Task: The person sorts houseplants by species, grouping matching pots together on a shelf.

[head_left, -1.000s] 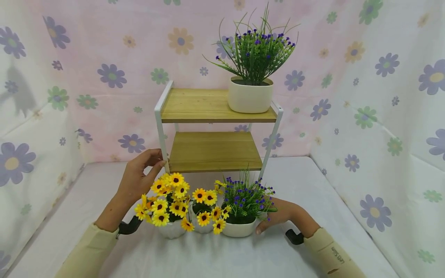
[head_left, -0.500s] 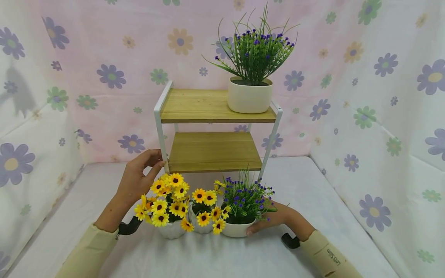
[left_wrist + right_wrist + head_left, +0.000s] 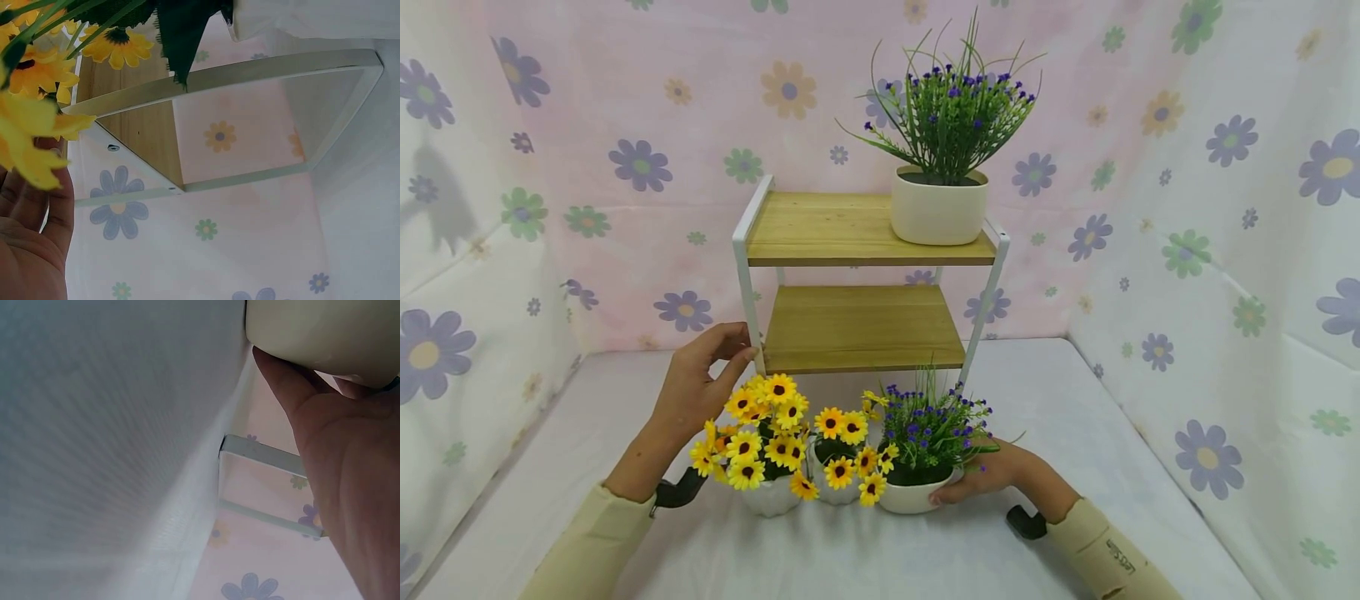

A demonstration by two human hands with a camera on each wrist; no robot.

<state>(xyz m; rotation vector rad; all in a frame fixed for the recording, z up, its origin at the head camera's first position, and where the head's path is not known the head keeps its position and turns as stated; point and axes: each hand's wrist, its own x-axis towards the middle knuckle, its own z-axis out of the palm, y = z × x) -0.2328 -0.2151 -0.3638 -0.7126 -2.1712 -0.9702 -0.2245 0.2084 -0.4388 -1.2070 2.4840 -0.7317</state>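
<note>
In the head view, my left hand [image 3: 700, 383] pinches the left front post [image 3: 747, 308] of a two-tier shelf rack [image 3: 820, 229] with wooden boards and a white frame. That hand's fingers also show at the left wrist view's edge, partly behind yellow flowers. My right hand [image 3: 1000, 468] grips the right end of a low cream pot [image 3: 913, 500] with purple flowers; its far fingers are hidden by the foliage. In the right wrist view, the thumb and fingers hold the lower part of this pot [image 3: 325, 337]. The pot stands at the front of the rack.
Two white pots of yellow flowers, the left one [image 3: 771, 498] and the middle one [image 3: 837, 493], stand left of the cream pot. A larger cream planter [image 3: 938, 212] with purple flowers sits on the top board's right end. Flower-printed cloth surrounds the white table [image 3: 1105, 467].
My right hand has moved left onto the cream pot, its thumb coming against the front. The purple flowers have shifted very slightly. My left hand stays on the post.
</note>
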